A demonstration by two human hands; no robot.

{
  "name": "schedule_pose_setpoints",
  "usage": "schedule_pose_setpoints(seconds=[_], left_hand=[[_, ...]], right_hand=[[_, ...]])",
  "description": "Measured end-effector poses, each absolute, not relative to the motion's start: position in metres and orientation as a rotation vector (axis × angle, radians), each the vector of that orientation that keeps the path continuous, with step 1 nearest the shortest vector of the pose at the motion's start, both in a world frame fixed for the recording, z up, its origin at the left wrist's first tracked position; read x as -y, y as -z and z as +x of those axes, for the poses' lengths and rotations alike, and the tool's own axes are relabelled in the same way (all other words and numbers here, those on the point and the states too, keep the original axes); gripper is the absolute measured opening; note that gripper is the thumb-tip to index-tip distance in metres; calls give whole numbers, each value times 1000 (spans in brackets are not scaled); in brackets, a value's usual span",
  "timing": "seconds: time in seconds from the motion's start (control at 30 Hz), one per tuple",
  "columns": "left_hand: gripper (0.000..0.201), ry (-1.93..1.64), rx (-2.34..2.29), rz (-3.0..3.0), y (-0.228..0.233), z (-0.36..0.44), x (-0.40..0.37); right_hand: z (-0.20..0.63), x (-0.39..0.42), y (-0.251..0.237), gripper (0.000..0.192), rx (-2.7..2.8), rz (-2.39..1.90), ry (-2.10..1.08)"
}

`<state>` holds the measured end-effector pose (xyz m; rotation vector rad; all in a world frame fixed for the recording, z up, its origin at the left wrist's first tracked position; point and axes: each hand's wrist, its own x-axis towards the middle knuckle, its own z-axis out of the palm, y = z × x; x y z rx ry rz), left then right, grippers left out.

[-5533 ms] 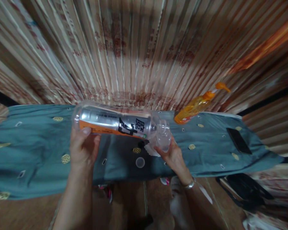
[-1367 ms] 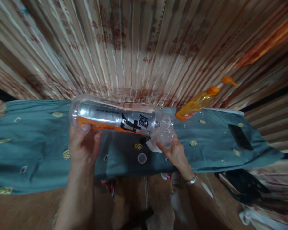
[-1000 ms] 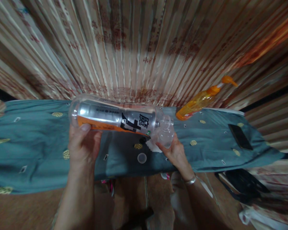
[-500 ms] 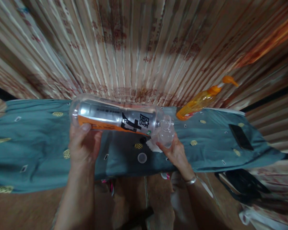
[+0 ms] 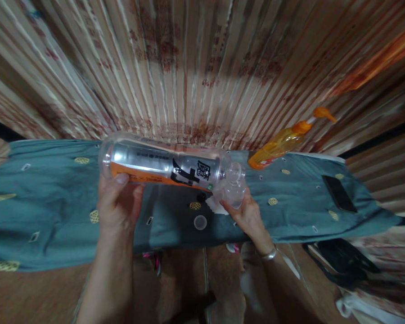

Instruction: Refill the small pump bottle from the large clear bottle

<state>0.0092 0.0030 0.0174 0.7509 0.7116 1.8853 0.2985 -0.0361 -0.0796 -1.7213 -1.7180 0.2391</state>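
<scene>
My left hand (image 5: 118,198) grips the base end of a large clear plastic bottle (image 5: 158,164) with a silver and orange label. The bottle lies almost level above the table, its neck pointing right. My right hand (image 5: 248,213) holds a small clear bottle (image 5: 234,191), its mouth close to the large bottle's neck; whether the two touch I cannot tell. Below them on the cloth lie a round translucent cap (image 5: 200,222), a small dark cap-like piece (image 5: 201,197) and a white piece of tissue (image 5: 218,204), partly covered by the small bottle.
A teal cloth (image 5: 64,189) with pineapple prints covers the narrow table. At the back stands an orange pump bottle (image 5: 276,146), and a black phone (image 5: 339,193) lies at the right. Pleated curtains (image 5: 189,67) hang behind. A dark bag (image 5: 344,261) is below the right end.
Both bottles stay nearly as they were, with my hands in the same grip. The whole view has shifted only very slightly.
</scene>
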Motion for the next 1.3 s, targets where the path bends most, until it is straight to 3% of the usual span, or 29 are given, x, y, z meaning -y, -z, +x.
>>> schedule_pose_setpoints(seconds=[1.3], left_hand=[[58,-1882,-750,760,-18,10,-3]], right_hand=[[299,36,80,94,1702,-1723,-251]])
